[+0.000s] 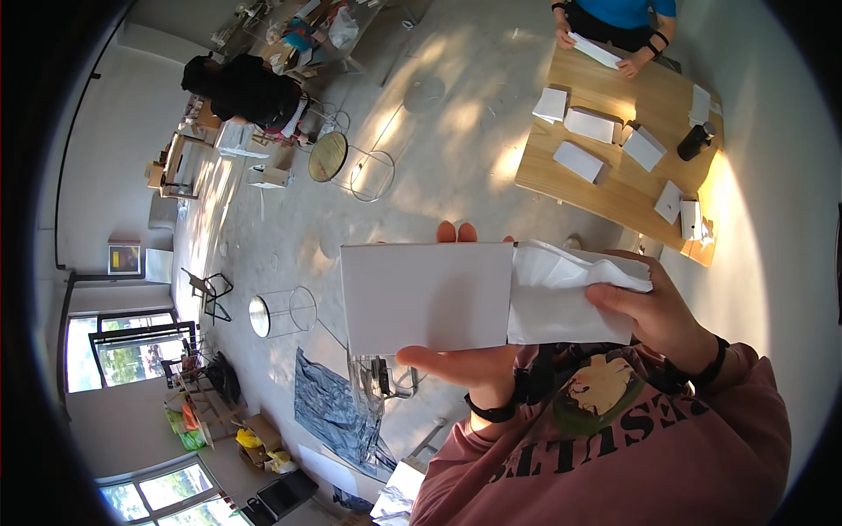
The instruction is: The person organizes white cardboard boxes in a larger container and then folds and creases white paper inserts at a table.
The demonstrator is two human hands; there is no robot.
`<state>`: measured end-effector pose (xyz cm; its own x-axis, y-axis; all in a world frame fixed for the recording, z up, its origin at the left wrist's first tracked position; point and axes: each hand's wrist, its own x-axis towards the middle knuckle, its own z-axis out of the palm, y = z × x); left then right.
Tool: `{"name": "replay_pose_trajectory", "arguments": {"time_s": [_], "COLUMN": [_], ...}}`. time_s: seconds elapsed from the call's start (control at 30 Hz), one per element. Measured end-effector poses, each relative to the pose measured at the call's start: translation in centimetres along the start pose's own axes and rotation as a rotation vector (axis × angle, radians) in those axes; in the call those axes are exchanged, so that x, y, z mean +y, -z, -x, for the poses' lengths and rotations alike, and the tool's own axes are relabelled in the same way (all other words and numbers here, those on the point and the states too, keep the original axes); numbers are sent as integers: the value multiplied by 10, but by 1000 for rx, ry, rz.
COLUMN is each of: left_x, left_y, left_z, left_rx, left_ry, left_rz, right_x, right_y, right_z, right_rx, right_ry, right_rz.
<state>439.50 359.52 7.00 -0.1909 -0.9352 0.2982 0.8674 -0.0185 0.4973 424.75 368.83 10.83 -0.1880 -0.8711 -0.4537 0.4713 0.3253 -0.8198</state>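
Observation:
A flat white box [428, 298] is held up in front of my chest. My left hand [469, 364] is closed round it from beneath, the thumb along its lower edge and fingertips showing past its upper edge. Against the box's right end lies a crinkled white wrapper [561, 294], thin and glossy. My right hand [653, 307] pinches the wrapper's far right end, thumb on top. Whether the box reaches inside the wrapper, I cannot tell. Dark bands circle both my wrists.
A wooden table [561, 180] at far right bears several white boxes [592, 124] and a black bottle [696, 140]. Behind it a person in blue [618, 10] holds a white item. Round stools [328, 158], a grey tarp [329, 403] and a person in black [254, 92] are leftward.

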Motion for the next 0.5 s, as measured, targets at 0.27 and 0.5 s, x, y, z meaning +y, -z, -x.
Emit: {"name": "replay_pose_trajectory", "arguments": {"time_s": [0.27, 0.5], "left_x": [1, -9], "left_y": [-3, 2], "left_z": [-4, -1], "left_rx": [165, 104], "left_ry": [113, 111], "left_rz": [191, 21], "right_x": [2, 12], "right_y": [2, 4], "right_z": [1, -7], "right_rx": [-39, -31], "right_ry": [190, 108], "right_rz": [296, 89]}}
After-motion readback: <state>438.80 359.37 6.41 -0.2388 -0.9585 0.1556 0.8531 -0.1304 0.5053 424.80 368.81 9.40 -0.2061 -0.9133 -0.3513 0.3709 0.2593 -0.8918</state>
